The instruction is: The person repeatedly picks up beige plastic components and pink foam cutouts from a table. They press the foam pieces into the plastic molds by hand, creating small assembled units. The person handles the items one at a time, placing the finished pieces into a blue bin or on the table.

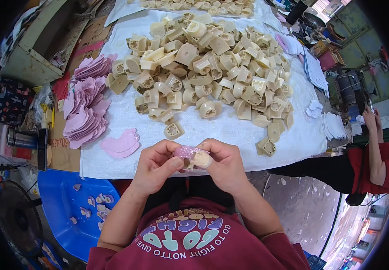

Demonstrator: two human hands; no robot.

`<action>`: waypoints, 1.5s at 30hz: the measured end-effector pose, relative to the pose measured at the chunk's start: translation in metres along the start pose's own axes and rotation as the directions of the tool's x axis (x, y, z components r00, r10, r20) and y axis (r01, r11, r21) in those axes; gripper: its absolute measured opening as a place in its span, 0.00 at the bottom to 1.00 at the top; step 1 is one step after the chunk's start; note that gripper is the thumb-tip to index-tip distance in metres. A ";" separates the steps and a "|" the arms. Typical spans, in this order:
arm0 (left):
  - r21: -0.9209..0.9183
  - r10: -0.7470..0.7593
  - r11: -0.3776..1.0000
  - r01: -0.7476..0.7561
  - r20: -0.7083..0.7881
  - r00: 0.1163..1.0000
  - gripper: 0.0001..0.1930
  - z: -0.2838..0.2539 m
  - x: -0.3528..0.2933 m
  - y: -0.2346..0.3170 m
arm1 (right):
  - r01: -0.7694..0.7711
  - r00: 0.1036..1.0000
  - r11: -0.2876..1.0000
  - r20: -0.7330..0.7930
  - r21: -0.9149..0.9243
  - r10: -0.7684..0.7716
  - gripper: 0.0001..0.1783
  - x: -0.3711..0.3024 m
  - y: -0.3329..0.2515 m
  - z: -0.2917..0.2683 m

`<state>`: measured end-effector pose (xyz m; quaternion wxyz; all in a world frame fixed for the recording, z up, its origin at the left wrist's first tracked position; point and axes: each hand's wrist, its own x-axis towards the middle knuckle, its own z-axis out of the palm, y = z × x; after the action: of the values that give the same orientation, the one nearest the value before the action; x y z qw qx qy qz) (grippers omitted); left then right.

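Close to the table's near edge, my left hand (pixel 154 167) and my right hand (pixel 227 165) pinch a small shoe heel (pixel 186 152) between them. Pink glittery covering shows on its upper side, and a cream part peeks out below; my fingers hide the rest. A pale wrap covers the right thumb's tip. Beyond my hands spreads a large heap of bare cream plastic shoe heels (pixel 212 67), with a single heel (pixel 174 130) at its near side. One cut pink covering piece (pixel 121 143) lies flat left of my left hand.
Stacked pink pieces (pixel 86 123) line the table's left side. Below them, a blue tub (pixel 57 195) holds several pink-covered heels beside a black fan (pixel 16 216). White sheets (pixel 334 126) sit at the right edge. Another person in red (pixel 386 166) works at the right.
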<state>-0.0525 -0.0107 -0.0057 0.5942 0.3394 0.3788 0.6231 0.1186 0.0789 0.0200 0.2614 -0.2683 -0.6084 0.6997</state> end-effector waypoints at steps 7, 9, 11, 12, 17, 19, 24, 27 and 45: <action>0.006 0.046 0.999 -0.046 -0.050 0.998 0.11 0.004 -0.005 -0.002 | -0.025 1.000 0.988 -0.011 0.153 0.027 0.08 -0.002 0.001 0.004; 0.013 0.039 0.999 -0.039 -0.067 0.997 0.11 0.004 -0.006 -0.005 | -0.032 0.999 0.995 -0.036 0.093 0.035 0.07 -0.003 0.002 0.005; 0.029 0.029 0.999 -0.026 -0.098 0.995 0.12 0.004 -0.007 -0.008 | -0.038 0.996 0.999 -0.080 -0.033 0.035 0.07 -0.004 0.005 0.006; 0.040 0.019 0.999 -0.014 -0.122 0.992 0.11 0.006 -0.007 -0.010 | -0.050 0.994 0.994 -0.098 -0.099 0.040 0.07 -0.003 0.007 0.007; -0.008 -0.050 0.999 0.049 -0.193 0.980 0.10 0.004 -0.005 -0.012 | -0.152 0.986 0.988 -0.062 -0.003 0.152 0.06 0.004 0.015 -0.001; -0.049 -0.054 0.998 0.045 -0.205 0.977 0.10 0.001 -0.005 -0.014 | -0.217 0.976 0.969 -0.007 0.122 0.219 0.07 0.000 0.009 -0.003; 0.033 -0.042 0.998 0.052 -0.243 0.969 0.09 0.012 -0.002 -0.012 | -0.149 0.983 0.968 -0.076 0.203 0.167 0.10 -0.006 0.019 0.010; 0.039 -0.046 0.997 0.059 -0.287 0.957 0.08 0.016 0.000 -0.010 | -0.133 0.985 0.981 -0.091 0.139 0.146 0.10 -0.002 0.022 0.010; 0.210 -0.043 0.968 0.137 -0.400 0.916 0.09 -0.018 -0.040 0.003 | -0.261 0.958 0.965 0.117 -0.014 0.260 0.13 0.022 0.041 0.022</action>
<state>-0.0671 -0.0516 -0.0101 0.4904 0.2574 0.5759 0.6012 0.0861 0.0739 -0.0198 0.1307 -0.3039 -0.5817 0.7430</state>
